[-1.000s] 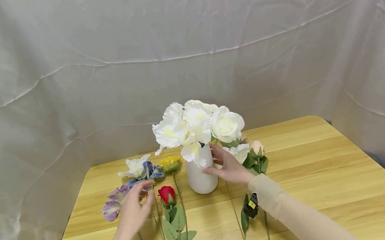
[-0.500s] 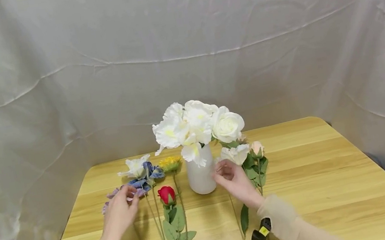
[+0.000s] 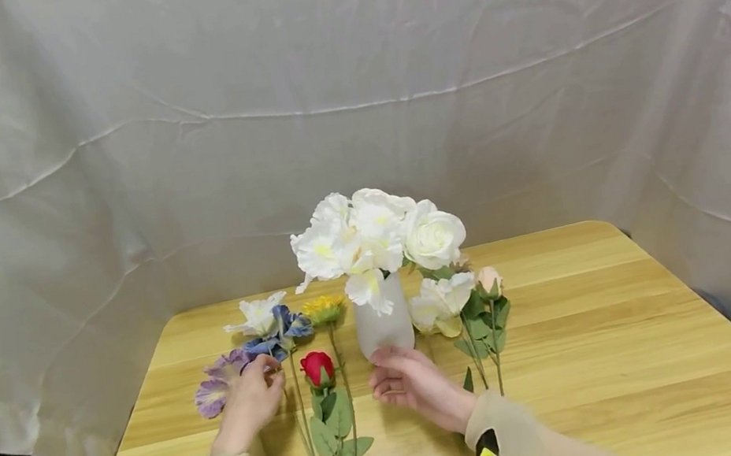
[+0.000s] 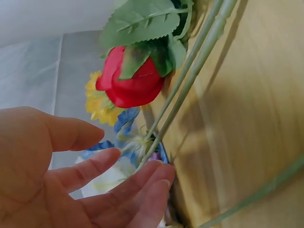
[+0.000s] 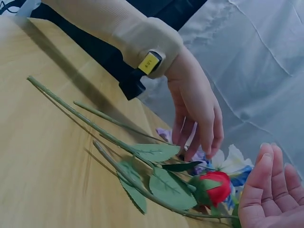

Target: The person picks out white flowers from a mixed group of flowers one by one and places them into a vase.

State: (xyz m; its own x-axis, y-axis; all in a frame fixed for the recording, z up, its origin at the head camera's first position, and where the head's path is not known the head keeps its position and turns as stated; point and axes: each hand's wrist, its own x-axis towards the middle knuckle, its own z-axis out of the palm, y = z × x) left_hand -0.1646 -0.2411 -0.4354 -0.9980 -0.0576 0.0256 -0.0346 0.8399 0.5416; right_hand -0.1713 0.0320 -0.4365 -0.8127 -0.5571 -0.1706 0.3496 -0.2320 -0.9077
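My left hand (image 3: 252,397) hovers by the stems of the blue flower (image 3: 291,327) and the purple flower (image 3: 214,386). In the left wrist view its thumb and fingers (image 4: 97,166) are apart, with green stems just beyond the fingertips. My right hand (image 3: 419,387), fingers gently bent and holding nothing, is in front of the white vase (image 3: 385,328); whether it touches the vase I cannot tell. White flowers (image 3: 346,243) fill the vase's mouth. Between the hands lies a red rose (image 3: 318,369) with green leaves.
Left of the vase lie a white flower (image 3: 258,317) and a yellow flower (image 3: 324,310). On its right are another white flower (image 3: 444,303) and a pale pink rosebud (image 3: 489,282). Grey cloth (image 3: 353,150) hangs behind the wooden table (image 3: 607,349).
My right hand has come off the vase's right side and moved nearer me, in front of it. My left hand drew back, then moved forward again toward the blue and purple flowers.
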